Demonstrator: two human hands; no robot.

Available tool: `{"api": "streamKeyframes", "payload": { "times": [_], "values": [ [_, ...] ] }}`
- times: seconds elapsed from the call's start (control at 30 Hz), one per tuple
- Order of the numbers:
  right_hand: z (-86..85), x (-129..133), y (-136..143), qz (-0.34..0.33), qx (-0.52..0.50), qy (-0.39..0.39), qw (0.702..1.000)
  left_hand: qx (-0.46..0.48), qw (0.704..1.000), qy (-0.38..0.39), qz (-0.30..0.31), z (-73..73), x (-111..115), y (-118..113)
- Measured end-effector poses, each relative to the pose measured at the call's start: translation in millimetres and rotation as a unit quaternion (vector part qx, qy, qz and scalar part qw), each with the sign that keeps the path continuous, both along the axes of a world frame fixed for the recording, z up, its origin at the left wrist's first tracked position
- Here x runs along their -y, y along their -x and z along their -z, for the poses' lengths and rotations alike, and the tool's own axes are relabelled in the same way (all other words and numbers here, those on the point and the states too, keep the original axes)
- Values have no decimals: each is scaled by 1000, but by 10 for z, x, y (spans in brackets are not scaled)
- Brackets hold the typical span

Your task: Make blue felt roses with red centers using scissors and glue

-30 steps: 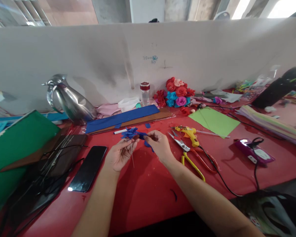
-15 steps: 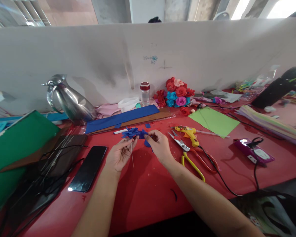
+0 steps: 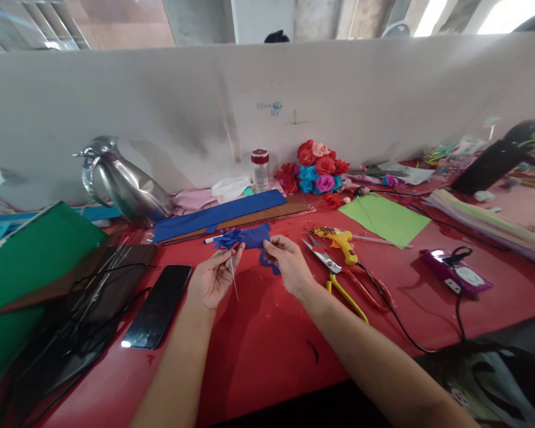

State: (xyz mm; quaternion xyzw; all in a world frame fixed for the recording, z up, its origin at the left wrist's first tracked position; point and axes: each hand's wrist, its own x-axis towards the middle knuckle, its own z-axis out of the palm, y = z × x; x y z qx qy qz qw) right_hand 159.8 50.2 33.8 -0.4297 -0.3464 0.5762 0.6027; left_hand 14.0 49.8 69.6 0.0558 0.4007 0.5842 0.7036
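In the middle of the red table, my left hand (image 3: 214,276) pinches a thin wire stem (image 3: 234,279) that slants down toward me. Ruffled blue petals of a paper flower (image 3: 229,239) show at the top of that stem. From the flower a flat blue crepe paper strip (image 3: 256,237) stretches to the right. My right hand (image 3: 288,258) pinches the strip's right end between thumb and fingers. Blue paper scraps (image 3: 270,261) lie just under the right fingertips. A white marker (image 3: 213,239) lies partly hidden behind the flower.
To the right lie scissors (image 3: 332,270) with yellow and red handles, a yellow glue gun (image 3: 348,246) and a purple power strip (image 3: 457,273). A phone (image 3: 159,306) lies left. Behind are blue paper (image 3: 223,215), a steel jug (image 3: 125,184), a glass jar (image 3: 261,172) and paper roses (image 3: 323,169).
The blue strip now spreads flat and wide between my hands, where it was bunched before. My left hand has shifted slightly left with the stem.
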Motion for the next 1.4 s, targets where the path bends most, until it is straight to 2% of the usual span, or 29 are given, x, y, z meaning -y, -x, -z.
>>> {"api": "streamKeyframes", "payload": {
  "times": [0.1,0.3,0.47,0.53,0.7,1.03,1.13,1.27,1.3,1.4],
  "values": [
    [-4,11,-3,-14,-23,11,1000,-5,1000,-8,1,-15,10,-3],
    [-4,3,-9,12,-29,-6,999,-28,999,-12,9,-8,9,96],
    [-2,-15,-23,27,4,-4,1000,-141,988,-59,18,111,-42,138],
    [-6,-20,-29,44,15,-5,999,-218,971,-93,-1,153,-36,115],
    [-24,-31,-53,98,15,-1,995,-384,903,-190,-40,169,26,63],
    [-40,-20,-61,104,-2,12,995,-462,835,-269,-133,239,-1,115],
    [-53,-9,-64,106,-9,15,994,-542,785,-278,-110,249,-15,162],
    [-57,-2,-74,112,-27,18,993,-703,666,-247,-39,291,-58,218],
    [-55,-2,-76,116,-30,13,993,-727,644,-236,-29,314,-72,227],
    [-49,-5,-76,121,-37,0,992,-762,613,-210,-14,396,-114,242]
  ]
}}
